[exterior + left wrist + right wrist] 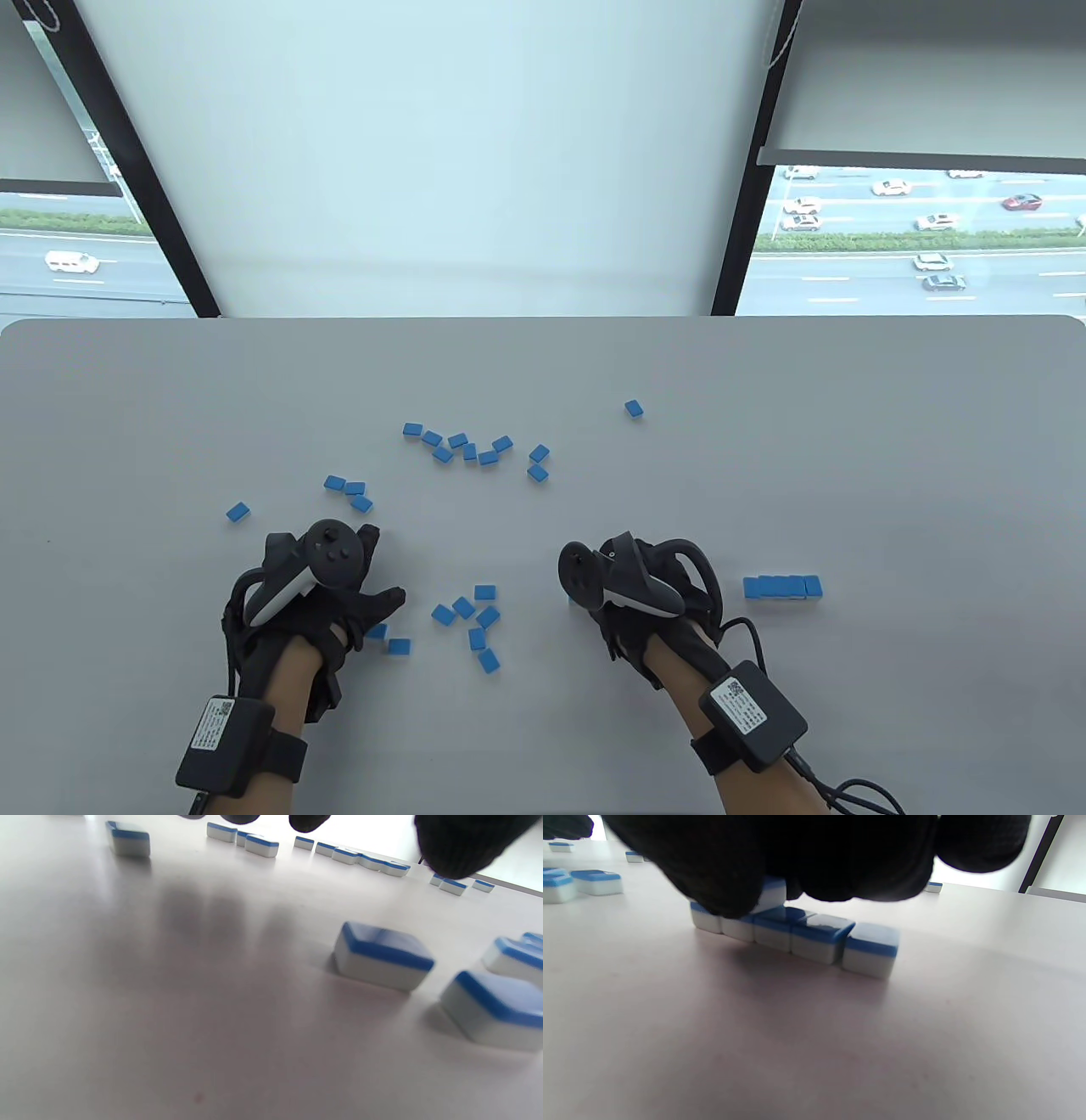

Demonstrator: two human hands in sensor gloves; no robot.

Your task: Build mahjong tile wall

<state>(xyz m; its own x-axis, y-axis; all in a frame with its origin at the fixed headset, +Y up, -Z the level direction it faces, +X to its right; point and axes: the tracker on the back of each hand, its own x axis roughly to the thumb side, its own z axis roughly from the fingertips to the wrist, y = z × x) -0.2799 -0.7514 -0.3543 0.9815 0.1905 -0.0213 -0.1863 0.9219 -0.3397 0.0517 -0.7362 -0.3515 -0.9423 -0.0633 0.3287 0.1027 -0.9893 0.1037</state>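
Building a mahjong tile wall on the grey table [848,441], seen from above and from both wrists.

We see the left hand [327,594] with straight fingers spread low over bare table, touching nothing, beside scattered blue-backed tiles [475,624]. The right hand [632,594] curls its fingers [721,878] round one tile [772,893], held on top of the far end of a row of tiles [818,938] set side by side. Further tiles [471,447] lie loose mid-table.

We see a pale grey surface [891,441] carrying scattered blue tiles [469,450], a nearer cluster [477,620] and a short tile row [781,587] at right.
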